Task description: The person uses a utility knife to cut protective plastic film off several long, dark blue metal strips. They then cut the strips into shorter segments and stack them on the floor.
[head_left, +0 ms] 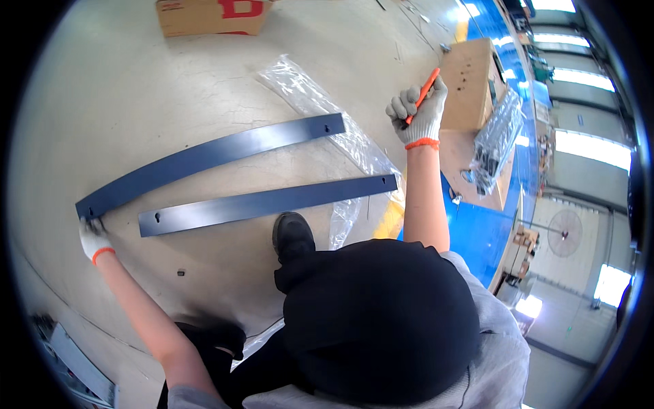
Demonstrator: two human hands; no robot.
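Observation:
My left hand (95, 239), in a pale work glove with an orange cuff, has its fingers closed at the left end of a long dark blue metal strip (218, 153). Its fingertips are partly hidden at the strip's edge. A second dark blue strip (272, 204) with a keyhole slot near each end lies on the floor closer to me. Raised at the right, my gloved right hand (421, 112) is wrapped round a slim orange handheld tool (427, 87); its exact kind does not show.
Clear plastic film (300, 85) lies crumpled behind and under the strips' right ends. Cardboard boxes (470, 82) stand at right, with a plastic-wrapped bundle (497, 140) on them. Another carton (211, 17) is at the far side. My black shoe (293, 235) is beside the nearer strip.

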